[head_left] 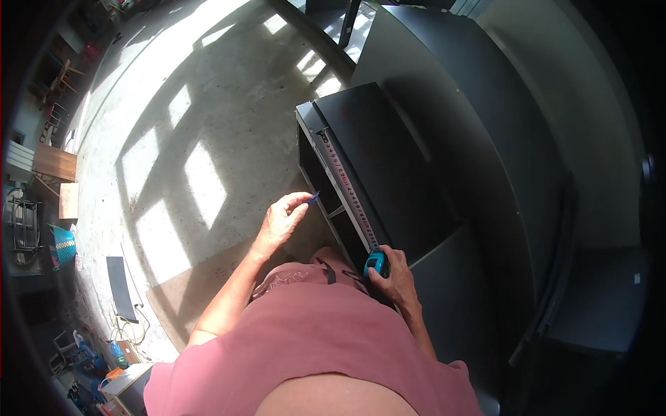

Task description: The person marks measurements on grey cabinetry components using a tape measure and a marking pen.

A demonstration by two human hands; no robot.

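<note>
My right hand [394, 277] is closed around a teal and black tape measure [375, 263]. Its marked blade [345, 182] lies pulled out along the edge of a dark cabinet [374, 139], with the end hook near the cabinet's far corner. To the left of the blade, my left hand [283, 220] pinches a small blue pen-like thing [313, 198] beside the cabinet's open side. Most of that blue thing is hidden by the fingers. Dark openings and a thin divider [336, 211] show below the cabinet's edge.
Large dark panels [451, 83] stand along the right. A brown sheet [201, 281] lies on the concrete floor [243, 104] near my legs. At the left are a narrow dark strip [122, 288], loose cables [143, 326] and a teal woven basket [63, 246].
</note>
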